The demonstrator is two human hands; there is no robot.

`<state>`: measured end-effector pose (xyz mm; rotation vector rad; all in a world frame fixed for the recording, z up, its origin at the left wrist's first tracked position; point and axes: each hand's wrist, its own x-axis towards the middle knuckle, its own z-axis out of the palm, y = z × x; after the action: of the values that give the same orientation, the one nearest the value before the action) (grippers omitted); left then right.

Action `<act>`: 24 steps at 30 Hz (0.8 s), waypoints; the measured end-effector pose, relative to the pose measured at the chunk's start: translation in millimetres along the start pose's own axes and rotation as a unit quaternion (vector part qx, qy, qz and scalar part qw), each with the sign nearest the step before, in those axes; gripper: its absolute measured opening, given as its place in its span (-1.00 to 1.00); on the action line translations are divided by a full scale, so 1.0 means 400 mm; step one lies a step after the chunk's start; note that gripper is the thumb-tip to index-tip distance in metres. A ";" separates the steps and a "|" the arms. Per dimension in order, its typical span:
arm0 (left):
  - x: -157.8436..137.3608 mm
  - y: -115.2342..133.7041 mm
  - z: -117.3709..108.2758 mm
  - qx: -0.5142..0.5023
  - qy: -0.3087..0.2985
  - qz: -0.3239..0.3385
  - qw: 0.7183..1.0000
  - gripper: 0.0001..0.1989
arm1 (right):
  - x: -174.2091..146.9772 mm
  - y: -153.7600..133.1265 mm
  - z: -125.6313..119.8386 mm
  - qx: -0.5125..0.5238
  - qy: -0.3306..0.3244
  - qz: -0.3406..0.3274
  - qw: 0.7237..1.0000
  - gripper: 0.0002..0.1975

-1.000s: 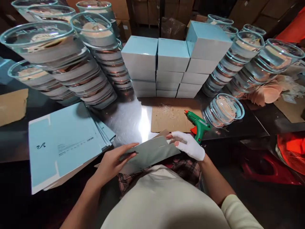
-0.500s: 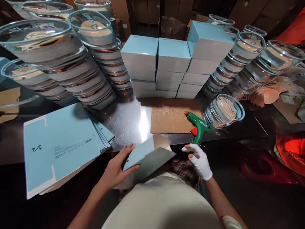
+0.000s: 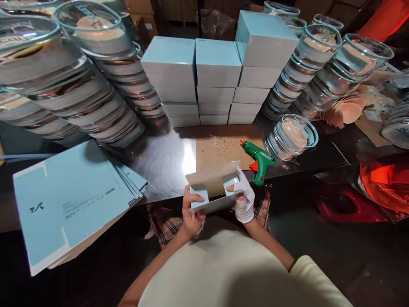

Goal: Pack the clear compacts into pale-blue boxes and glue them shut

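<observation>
Between my two hands is a partly folded cardboard box (image 3: 214,187), its open side facing up and its light blue end flaps turned inward. My bare left hand (image 3: 192,209) grips its left end, with the thumb on the blue flap. My right hand (image 3: 243,197), in a white glove with bare fingertips, closes on the right end. A green hot glue gun (image 3: 262,162) with an orange nozzle and trigger lies just beyond my right hand, partly on a brown cardboard sheet (image 3: 207,149). To the left lies a stack of flat light blue box blanks (image 3: 76,187).
Closed light blue boxes (image 3: 172,81) are piled at the back of the metal table (image 3: 156,170). Tall stacks of glass bowls (image 3: 105,81) lean at the left, with more glass stacks (image 3: 284,72) at the right. A short glass stack (image 3: 292,136) stands by the glue gun.
My right hand has come in from beside the box and now grips its right end. The box has turned open side up and squared, and my left hand has moved right with it.
</observation>
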<state>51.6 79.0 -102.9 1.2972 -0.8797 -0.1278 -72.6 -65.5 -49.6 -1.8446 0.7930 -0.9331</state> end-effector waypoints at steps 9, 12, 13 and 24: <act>0.064 0.030 -0.046 0.068 -0.093 0.058 0.992 -0.68 | 0.059 -0.039 -0.080 0.035 0.109 0.108 0.988 -0.47; 0.085 0.036 -0.080 0.101 -0.047 0.026 0.993 -0.71 | 0.141 -0.025 -0.188 -0.275 0.129 0.195 0.933 -0.51; 0.091 0.037 -0.083 0.100 -0.040 0.021 0.994 -0.71 | 0.170 -0.018 -0.218 -0.362 0.106 0.242 0.894 -0.50; 0.121 0.030 -0.034 0.031 -0.007 -0.098 0.995 -0.66 | 0.186 0.029 -0.274 -0.052 0.140 0.319 0.936 -0.67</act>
<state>88.6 66.8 -68.8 1.4409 -0.7722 -0.2662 -129.3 -177.2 -5.0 -1.3939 1.5293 -0.7350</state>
